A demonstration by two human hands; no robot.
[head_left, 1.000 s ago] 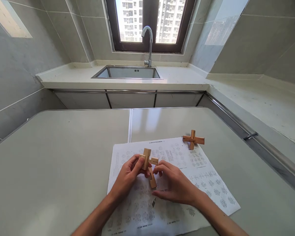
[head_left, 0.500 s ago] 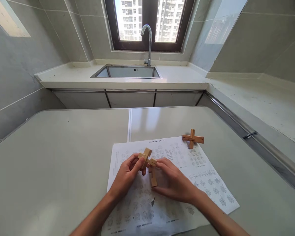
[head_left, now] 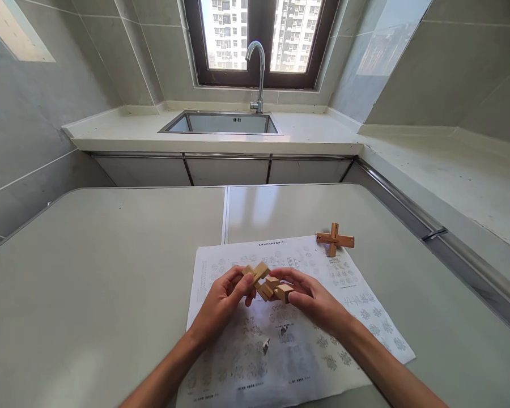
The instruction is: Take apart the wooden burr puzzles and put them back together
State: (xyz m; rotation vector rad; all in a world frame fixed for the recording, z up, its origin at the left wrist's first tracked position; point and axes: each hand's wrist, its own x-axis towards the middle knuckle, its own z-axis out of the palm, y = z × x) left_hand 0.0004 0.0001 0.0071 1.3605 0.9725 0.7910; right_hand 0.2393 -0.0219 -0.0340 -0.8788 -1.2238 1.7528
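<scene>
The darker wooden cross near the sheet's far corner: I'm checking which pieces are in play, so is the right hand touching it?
Apart. The head view shows the right hand on the light wooden puzzle, with printed sheet between it and the darker wooden cross.

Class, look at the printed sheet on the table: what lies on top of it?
On the sheet stands a darker wooden cross at its far right corner. Left hand and right hand hold a pale wooden puzzle above it. The print beneath the forearms is covered.

Setting: home kitchen. Steel sink [head_left: 221, 123] with arched faucet [head_left: 257, 73] set in pale counter [head_left: 123, 133] under a window [head_left: 261, 39]; grey wall tiles, cabinet fronts below, high-rise flats outside.
</scene>
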